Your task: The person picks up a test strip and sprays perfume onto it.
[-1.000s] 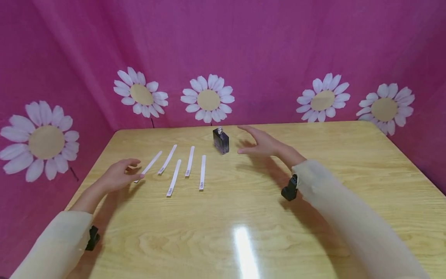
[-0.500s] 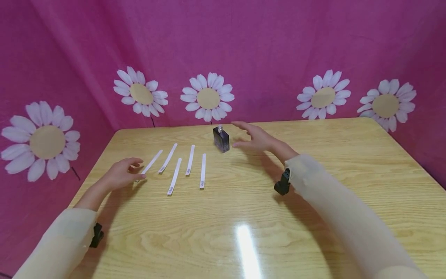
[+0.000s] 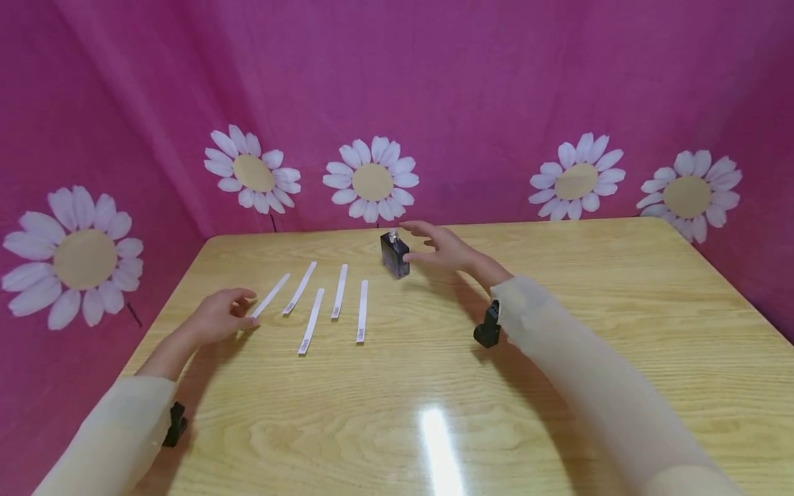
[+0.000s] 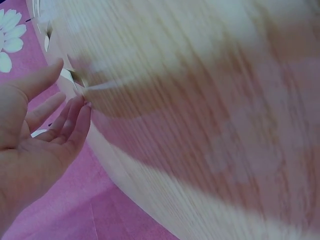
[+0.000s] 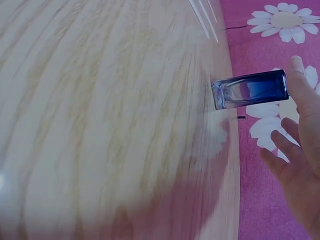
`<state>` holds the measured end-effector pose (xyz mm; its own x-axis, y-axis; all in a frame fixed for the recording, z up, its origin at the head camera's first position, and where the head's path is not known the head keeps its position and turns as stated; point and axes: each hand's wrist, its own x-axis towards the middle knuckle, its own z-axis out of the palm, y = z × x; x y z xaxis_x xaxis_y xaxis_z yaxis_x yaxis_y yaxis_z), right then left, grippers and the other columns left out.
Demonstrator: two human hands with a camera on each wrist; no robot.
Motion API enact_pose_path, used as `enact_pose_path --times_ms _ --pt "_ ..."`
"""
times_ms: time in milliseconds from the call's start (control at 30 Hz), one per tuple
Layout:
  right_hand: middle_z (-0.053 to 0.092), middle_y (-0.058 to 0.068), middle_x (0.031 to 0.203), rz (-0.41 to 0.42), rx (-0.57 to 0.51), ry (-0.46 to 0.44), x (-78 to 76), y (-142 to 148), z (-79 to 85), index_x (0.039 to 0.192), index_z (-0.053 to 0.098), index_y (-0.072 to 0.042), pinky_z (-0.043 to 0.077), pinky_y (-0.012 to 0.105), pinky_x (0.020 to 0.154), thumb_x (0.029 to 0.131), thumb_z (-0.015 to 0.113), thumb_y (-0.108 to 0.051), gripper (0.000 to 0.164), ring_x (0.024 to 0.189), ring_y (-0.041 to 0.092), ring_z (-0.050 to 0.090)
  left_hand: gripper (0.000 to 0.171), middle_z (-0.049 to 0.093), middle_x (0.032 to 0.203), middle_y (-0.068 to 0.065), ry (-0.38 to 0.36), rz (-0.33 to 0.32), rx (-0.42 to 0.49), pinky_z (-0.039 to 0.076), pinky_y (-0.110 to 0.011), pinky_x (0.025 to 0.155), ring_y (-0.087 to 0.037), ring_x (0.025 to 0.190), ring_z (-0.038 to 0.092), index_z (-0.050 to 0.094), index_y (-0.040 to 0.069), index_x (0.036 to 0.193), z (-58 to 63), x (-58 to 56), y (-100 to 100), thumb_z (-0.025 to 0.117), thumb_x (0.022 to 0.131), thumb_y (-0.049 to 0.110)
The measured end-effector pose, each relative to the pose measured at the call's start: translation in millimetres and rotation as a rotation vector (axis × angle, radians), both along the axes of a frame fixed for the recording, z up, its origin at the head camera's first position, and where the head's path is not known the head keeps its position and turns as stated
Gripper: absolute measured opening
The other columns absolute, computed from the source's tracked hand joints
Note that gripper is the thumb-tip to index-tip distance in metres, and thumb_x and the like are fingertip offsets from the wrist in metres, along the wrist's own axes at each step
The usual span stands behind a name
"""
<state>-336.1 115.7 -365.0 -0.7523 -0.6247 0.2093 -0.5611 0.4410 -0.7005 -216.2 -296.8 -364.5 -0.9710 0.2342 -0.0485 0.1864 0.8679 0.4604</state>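
A dark, square-shouldered perfume bottle (image 3: pixel 395 256) with a silvery spray neck stands upright near the table's back edge. My right hand (image 3: pixel 443 249) is just right of it, fingers spread from thumb; the thumb tip overlaps the bottle's edge in the head view. In the right wrist view the thumb is beside the dark end of the bottle (image 5: pixel 252 90), and whether it touches cannot be told. On the left, my left hand (image 3: pixel 217 315) hovers with loosely bent fingers at the near end of the leftmost white paper strip (image 3: pixel 271 295); its thumb covers that end.
Several more white paper strips, one of them (image 3: pixel 362 311) nearest the bottle, lie fanned on the wooden table (image 3: pixel 347 420). Small print marks their near ends. A pink curtain (image 3: pixel 471 103) with large daisies hangs behind the table and along its sides.
My right hand has moved left to the bottle, its thumb now overlapping the bottle's edge. The left hand has shifted slightly right along the leftmost paper strip. Bottle and strips stay in place.
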Motion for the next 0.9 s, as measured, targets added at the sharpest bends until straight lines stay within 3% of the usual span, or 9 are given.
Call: enact_pose_path --times_ms 367,567,900 --pt "0.036 0.017 0.153 0.004 0.018 -0.064 -9.1 -12 -0.4 0.148 0.032 -0.004 0.036 0.057 0.113 0.090 0.067 -0.016 0.069 0.141 0.038 0.036 0.045 0.064 0.099 -0.027 -0.001 -0.006 -0.007 0.053 -0.034 0.073 -0.033 0.088 0.064 0.055 -0.013 0.118 4.1 -7.0 1 0.073 0.080 0.004" --pt "0.037 0.023 0.150 0.039 -0.064 -0.110 -11.6 -17 -5.9 0.147 0.030 0.000 0.038 0.057 0.111 0.084 0.070 -0.001 0.075 0.139 0.042 0.036 0.045 0.063 0.095 -0.026 -0.036 0.002 0.034 0.050 -0.023 0.063 -0.028 0.084 0.063 0.054 -0.015 0.117 6.0 -8.6 3 0.073 0.079 -0.001" --pt "0.045 0.026 0.141 0.025 -0.109 -0.196 -10.3 -25 -10.9 0.144 0.033 0.002 0.044 0.051 0.108 0.081 0.070 0.006 0.073 0.134 0.040 0.043 0.049 0.065 0.087 -0.020 -0.110 0.045 0.111 0.049 -0.019 0.058 -0.006 0.073 0.055 0.054 -0.017 0.116 2.4 -9.5 -5 0.076 0.076 0.003"
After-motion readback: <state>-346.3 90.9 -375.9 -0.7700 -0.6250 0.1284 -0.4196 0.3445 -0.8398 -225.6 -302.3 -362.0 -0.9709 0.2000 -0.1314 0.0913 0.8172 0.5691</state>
